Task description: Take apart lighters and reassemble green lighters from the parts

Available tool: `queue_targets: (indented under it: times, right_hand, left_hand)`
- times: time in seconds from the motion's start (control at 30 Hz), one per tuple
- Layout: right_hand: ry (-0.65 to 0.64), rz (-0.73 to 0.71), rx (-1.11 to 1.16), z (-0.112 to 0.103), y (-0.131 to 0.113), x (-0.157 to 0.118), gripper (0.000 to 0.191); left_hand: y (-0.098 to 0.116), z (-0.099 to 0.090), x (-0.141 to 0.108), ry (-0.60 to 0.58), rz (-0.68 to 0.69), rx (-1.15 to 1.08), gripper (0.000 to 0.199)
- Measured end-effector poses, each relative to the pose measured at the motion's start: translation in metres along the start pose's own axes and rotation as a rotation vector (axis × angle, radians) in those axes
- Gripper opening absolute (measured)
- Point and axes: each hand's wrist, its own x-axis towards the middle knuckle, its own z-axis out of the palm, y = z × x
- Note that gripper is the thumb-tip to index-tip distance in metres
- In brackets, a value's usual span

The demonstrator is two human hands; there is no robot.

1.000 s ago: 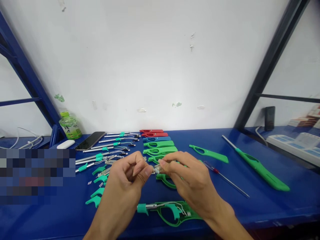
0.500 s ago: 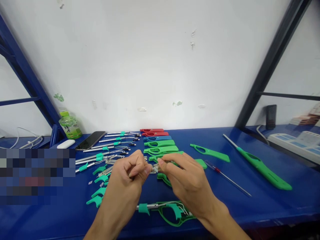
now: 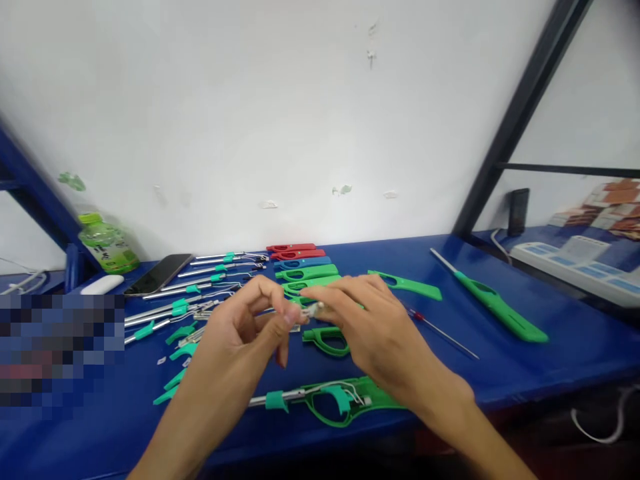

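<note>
My left hand [image 3: 240,343] and my right hand [image 3: 375,327] meet above the middle of the table. Between their fingertips is a small whitish part [image 3: 313,309], pinched from both sides; its exact kind is too small to make out. Below them lies an opened lighter's green handle half [image 3: 377,393], with a metal tube [image 3: 257,401], a teal trigger [image 3: 341,400] and white wires in it. Partly behind my right hand is another green handle half [image 3: 327,341]. Further handle halves, green, blue and red [image 3: 295,255], form a column behind my hands.
Left of the hands lie several metal tubes with teal clips [image 3: 180,307] and loose teal triggers [image 3: 183,333]. Beyond them are a phone [image 3: 160,273], a white case [image 3: 103,285] and a green bottle [image 3: 107,243]. To the right, a screwdriver [image 3: 445,335] and a whole green lighter [image 3: 495,307].
The view has shifted, so the table items appear further left and higher. My left fingers have loosened from a tighter curl, while both hands stay at the small part.
</note>
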Motion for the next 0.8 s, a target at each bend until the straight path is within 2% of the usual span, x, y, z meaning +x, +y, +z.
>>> queue_targets:
  times: [0.07, 0.17, 0.23, 0.3, 0.4, 0.53, 0.67, 0.8]
  right_hand:
    - [-0.085, 0.078, 0.040, -0.017, 0.004, -0.004, 0.031]
    - [-0.219, 0.256, 0.166, -0.038, 0.010, -0.019, 0.009]
    - [-0.333, 0.316, 0.212, -0.045, 0.015, -0.034, 0.003]
    - [-0.424, 0.324, 0.211, -0.046, 0.021, -0.051, 0.006]
    - [-0.483, 0.295, 0.205, -0.040, 0.027, -0.070, 0.020]
    - [-0.545, 0.209, 0.205, -0.033, 0.030, -0.077, 0.033]
    - [-0.568, 0.120, 0.163, -0.029, 0.031, -0.074, 0.034]
    - [-0.497, -0.018, 0.072, -0.027, 0.030, -0.073, 0.028]
  left_hand:
    - [0.004, 0.003, -0.002, 0.027, 0.011, 0.056, 0.026]
    - [0.003, 0.011, -0.006, 0.081, 0.152, 0.246, 0.017]
    - [-0.007, 0.018, -0.013, 0.065, 0.276, 0.421, 0.012]
    - [-0.024, 0.024, -0.023, 0.016, 0.411, 0.577, 0.008]
    - [-0.052, 0.025, -0.039, -0.011, 0.578, 0.715, 0.020]
    - [-0.077, 0.021, -0.052, -0.060, 0.590, 0.805, 0.029]
    - [-0.085, 0.020, -0.054, -0.087, 0.580, 0.764, 0.030]
    - [-0.086, 0.021, -0.054, -0.107, 0.564, 0.761, 0.030]
